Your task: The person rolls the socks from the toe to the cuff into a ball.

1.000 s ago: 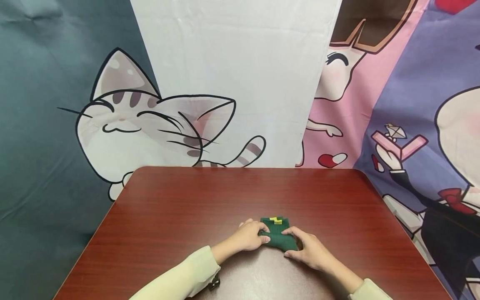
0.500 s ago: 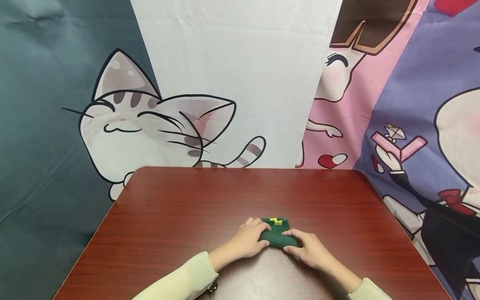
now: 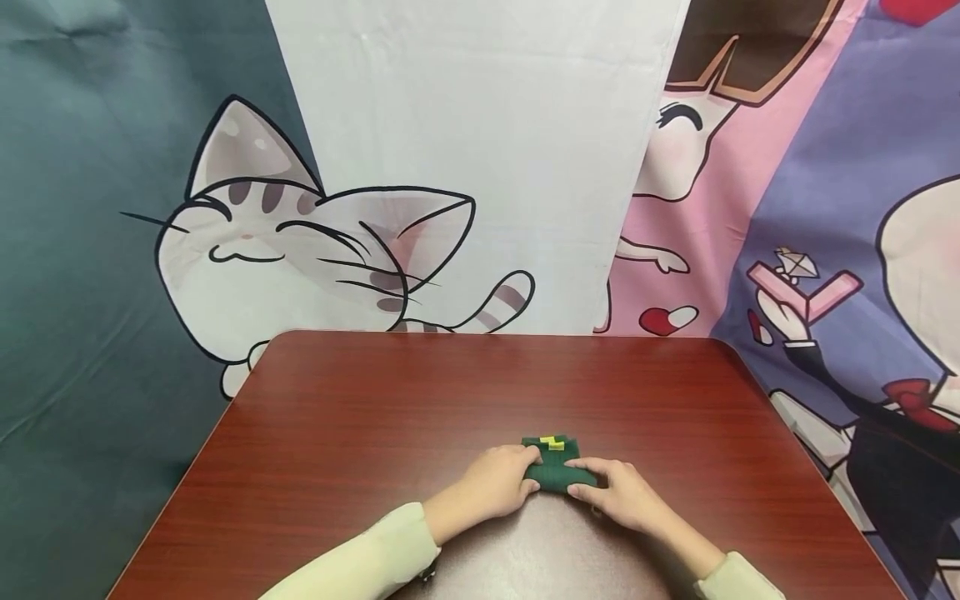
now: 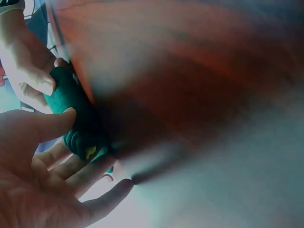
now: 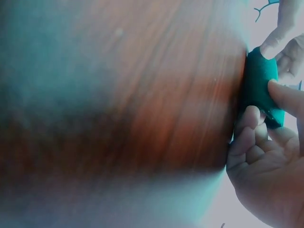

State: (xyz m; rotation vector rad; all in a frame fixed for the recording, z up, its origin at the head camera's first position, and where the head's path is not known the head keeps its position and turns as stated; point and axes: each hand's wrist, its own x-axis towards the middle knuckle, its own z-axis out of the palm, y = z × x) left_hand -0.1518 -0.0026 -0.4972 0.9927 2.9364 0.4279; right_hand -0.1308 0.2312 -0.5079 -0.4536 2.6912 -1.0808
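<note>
A bundle of dark green socks [image 3: 555, 475], partly rolled up from the near side, lies on the table; two yellow marks show at its flat far end in the head view. At its left end my left hand [image 3: 497, 482] pinches the roll, thumb in front and index finger on top. Opposite, my right hand [image 3: 625, 493] holds the right end between thumb and index finger. The left wrist view shows the layered end of the socks [image 4: 76, 111] between my left thumb and fingers. From the right wrist view, my right thumb presses the roll [image 5: 261, 80], other fingers curled beside it.
The reddish-brown wooden table [image 3: 375, 392] has rounded far corners. Behind it hangs a printed backdrop [image 3: 480, 125] with a cartoon cat and cartoon figures. A small dark object [image 3: 427, 572] shows under the left sleeve [image 3: 367, 554].
The near part of the socks has been rolled slightly away from me, and its loose right corner is tucked in. Both hands stay at the two ends, with small finger shifts.
</note>
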